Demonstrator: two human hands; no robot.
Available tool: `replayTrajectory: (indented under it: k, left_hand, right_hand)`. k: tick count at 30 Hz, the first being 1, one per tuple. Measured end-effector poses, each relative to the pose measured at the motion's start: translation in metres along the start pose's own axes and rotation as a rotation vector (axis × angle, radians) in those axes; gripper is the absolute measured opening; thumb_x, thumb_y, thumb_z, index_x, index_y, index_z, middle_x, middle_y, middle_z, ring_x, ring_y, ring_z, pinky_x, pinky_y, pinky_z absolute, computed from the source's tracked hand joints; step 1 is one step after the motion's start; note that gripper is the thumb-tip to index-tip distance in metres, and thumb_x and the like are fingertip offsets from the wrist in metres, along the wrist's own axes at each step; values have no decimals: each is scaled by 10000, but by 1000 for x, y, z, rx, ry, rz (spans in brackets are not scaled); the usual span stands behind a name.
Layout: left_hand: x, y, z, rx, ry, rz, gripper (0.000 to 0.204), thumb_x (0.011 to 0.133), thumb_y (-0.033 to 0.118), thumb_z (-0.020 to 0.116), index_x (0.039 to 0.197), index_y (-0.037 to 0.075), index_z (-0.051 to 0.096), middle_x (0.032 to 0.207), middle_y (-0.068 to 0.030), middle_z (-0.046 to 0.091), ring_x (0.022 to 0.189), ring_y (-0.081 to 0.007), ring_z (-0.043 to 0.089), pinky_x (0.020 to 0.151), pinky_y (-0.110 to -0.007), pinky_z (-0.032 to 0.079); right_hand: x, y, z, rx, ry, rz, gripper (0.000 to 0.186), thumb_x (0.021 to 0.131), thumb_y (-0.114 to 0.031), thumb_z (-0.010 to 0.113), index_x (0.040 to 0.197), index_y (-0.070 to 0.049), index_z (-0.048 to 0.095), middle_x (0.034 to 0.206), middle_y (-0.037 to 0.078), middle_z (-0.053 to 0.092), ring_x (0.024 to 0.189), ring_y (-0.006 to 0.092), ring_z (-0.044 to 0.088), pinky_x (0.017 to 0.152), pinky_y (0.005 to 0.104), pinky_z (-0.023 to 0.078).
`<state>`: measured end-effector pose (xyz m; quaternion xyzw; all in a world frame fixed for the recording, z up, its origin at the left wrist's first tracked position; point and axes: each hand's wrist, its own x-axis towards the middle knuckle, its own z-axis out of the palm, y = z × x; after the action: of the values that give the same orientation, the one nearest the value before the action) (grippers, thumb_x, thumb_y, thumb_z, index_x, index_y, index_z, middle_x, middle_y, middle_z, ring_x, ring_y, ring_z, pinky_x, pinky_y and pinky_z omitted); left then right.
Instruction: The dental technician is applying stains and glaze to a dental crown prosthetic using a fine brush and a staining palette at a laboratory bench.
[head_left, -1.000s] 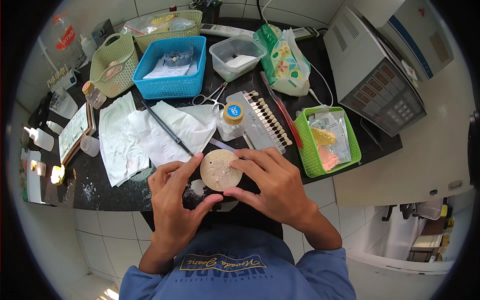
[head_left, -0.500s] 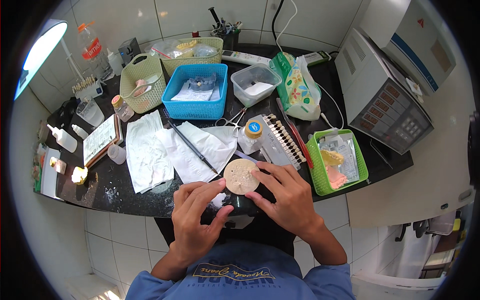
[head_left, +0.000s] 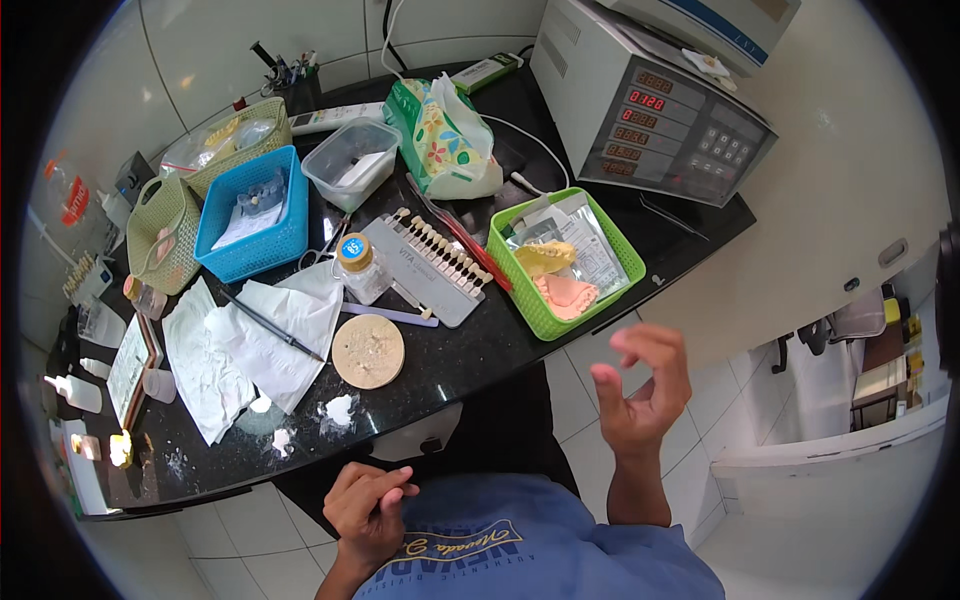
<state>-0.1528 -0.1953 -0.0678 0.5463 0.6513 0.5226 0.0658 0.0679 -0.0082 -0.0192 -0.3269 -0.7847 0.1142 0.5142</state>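
My left hand is below the counter's front edge, fingers loosely closed, with nothing visible in them. My right hand is raised right of the counter, below the green basket, empty with fingers curved and apart. A round beige disc with a crumbly surface lies by the counter edge, touched by neither hand. Beside it are white powder, white paper sheets with a dark slender tool, a purple strip, a capped jar and a tooth shade guide.
A boxy machine with red displays stands back right. Blue and olive baskets, a clear container and tissue pack line the back. Small bottles crowd the left. A cable crosses the back right.
Both hands have left the disc: the right moved rightward, the left dropped below the counter edge and its fingers curled. The view has turned rightward.
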Motion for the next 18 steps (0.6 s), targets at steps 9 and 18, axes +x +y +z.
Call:
replayTrajectory:
  k: [9,18]
  left_hand:
    - [13,-5,19,-43,-241,237,180,771,96,748,940,37,723,638,-24,590,590,-163,560,512,-273,445]
    - [0,-10,25,-53,-247,183,171,786,105,736,945,42,726,640,-13,599,592,-147,558,511,-271,423]
  right_hand:
    - [19,34,3,-177,-191,172,492,689,-87,806,1135,-88,598,1351,149,466,1201,330,505,965,413,438]
    - [52,46,-9,-225,-202,42,361,673,-137,839,922,-50,593,1005,86,518,895,212,563,736,342,474]
